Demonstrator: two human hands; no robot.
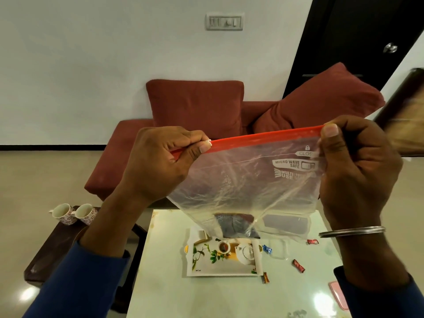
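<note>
A clear plastic zip bag (247,189) with a red zip strip (263,137) along its top hangs in the air above the table. My left hand (160,164) pinches the left end of the red strip between thumb and fingers. My right hand (358,171) grips the right end, thumb on the strip's corner. A dark item (236,228) lies in the bottom of the bag; what it is cannot be told.
Below, a pale glass-topped table (183,294) bears a printed tray (222,260), several wrapped candies (298,266) and a pink item (339,294) at the right edge. Two floral cups (73,213) stand on a dark side table at left. A red sofa (195,115) is behind.
</note>
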